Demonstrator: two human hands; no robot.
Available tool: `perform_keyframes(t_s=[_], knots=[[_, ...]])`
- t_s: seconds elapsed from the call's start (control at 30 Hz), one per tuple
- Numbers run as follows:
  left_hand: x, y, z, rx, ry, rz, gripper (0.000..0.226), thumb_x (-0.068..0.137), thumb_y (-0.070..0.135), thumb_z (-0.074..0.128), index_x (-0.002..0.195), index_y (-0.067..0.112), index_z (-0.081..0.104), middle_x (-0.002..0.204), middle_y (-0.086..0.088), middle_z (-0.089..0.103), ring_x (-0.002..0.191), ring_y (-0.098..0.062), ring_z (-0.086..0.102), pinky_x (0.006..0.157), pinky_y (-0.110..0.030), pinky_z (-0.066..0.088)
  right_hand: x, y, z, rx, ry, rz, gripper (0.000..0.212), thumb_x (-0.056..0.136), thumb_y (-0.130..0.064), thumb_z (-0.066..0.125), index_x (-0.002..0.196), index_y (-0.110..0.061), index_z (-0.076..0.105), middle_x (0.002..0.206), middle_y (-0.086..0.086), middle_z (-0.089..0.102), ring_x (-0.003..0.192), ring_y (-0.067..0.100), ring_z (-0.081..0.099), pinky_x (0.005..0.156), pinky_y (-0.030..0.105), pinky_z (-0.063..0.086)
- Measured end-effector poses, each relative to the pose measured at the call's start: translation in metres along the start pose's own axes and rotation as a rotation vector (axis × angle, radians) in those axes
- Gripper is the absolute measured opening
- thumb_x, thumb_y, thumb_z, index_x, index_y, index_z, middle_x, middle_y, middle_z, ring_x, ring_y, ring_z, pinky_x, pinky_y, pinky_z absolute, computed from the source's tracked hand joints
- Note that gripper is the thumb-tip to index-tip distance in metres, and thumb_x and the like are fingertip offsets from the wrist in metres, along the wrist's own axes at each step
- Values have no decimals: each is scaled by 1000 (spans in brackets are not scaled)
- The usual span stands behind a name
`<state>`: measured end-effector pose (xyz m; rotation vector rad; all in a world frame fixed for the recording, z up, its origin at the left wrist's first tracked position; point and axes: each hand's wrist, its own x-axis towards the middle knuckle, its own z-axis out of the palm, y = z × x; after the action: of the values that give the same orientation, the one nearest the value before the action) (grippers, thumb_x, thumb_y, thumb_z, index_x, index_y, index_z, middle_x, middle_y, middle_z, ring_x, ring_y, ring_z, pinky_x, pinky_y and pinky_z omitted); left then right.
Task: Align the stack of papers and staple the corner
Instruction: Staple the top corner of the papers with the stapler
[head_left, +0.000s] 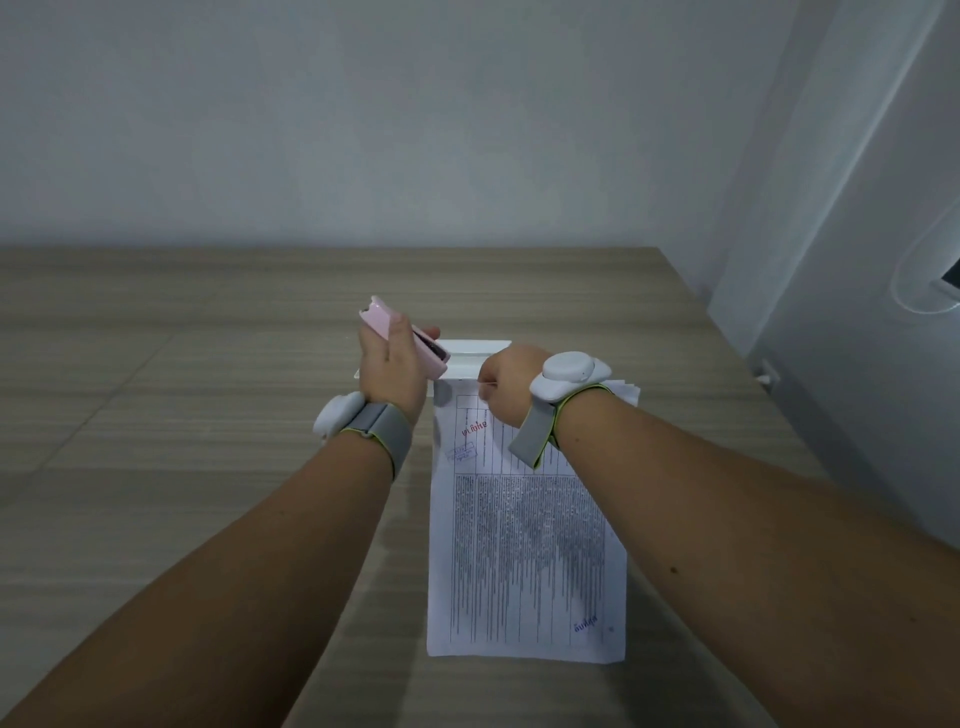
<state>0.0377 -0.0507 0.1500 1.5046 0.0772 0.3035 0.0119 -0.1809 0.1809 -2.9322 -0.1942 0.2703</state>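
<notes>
A stack of printed papers (524, 545) lies flat on the wooden table (182, 415), long side running away from me. My left hand (389, 374) is raised above the table just left of the stack's far left corner and grips a pink stapler (387, 327), which tilts up to the left. My right hand (501, 382) is curled over the far edge of the stack, fingers bent down out of sight. Whether it pinches anything I cannot tell. Both wrists wear grey bands with white pods.
A small white box (467, 356) lies just beyond the papers, partly hidden by both hands. The table's right edge runs diagonally near the grey wall (857, 364). A white cable and a plug (769, 371) sit at the right wall.
</notes>
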Motion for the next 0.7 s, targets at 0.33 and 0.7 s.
perform_keyframes(t_s=[0.33, 0.7], knots=[[-6, -17, 0, 145, -104, 50, 20, 86, 45, 35, 90, 27, 44, 83, -2, 71, 73, -29, 67, 79, -48, 54, -1, 0, 1, 38, 32, 3, 27, 92, -18, 46, 108, -12, 66, 110, 8, 67, 97, 27, 62, 70, 25, 41], [-6, -30, 2, 221, 235, -12, 55, 87, 59, 28, 105, 12, 52, 75, 3, 53, 81, -26, 52, 75, -32, 37, -1, -3, 5, 51, 51, -36, 27, 92, -21, 46, 104, -8, 66, 108, 10, 66, 80, 22, 52, 67, 25, 37]])
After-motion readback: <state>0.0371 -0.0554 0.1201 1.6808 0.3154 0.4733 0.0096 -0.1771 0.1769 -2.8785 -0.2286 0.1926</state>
